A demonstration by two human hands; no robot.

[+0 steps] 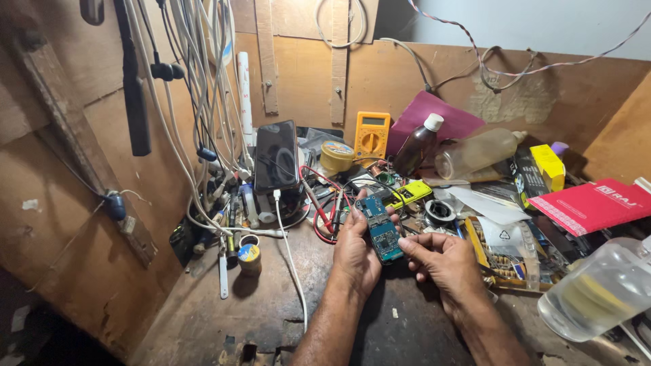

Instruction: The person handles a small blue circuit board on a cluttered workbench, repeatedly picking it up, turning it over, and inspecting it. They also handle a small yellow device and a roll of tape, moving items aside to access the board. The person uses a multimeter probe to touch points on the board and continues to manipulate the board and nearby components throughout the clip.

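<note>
**On the bench: board in both hands**

Over the worn wooden bench top [224, 312], head cam: my left hand [356, 254] is closed round the small blue-green circuit board [381, 229], fingers behind, thumb on its edge. My right hand [444, 261] pinches its lower corner w/ thumb & forefinger.

Best done, I reckon: grip by edges only, keep it level, pads off the components.

Pkgs: flat red rectangular packet w/ white print [590, 203] far right; small yellow box [548, 166] behind it; round yellow-labelled tin [249, 257] left of my wrist.
</note>
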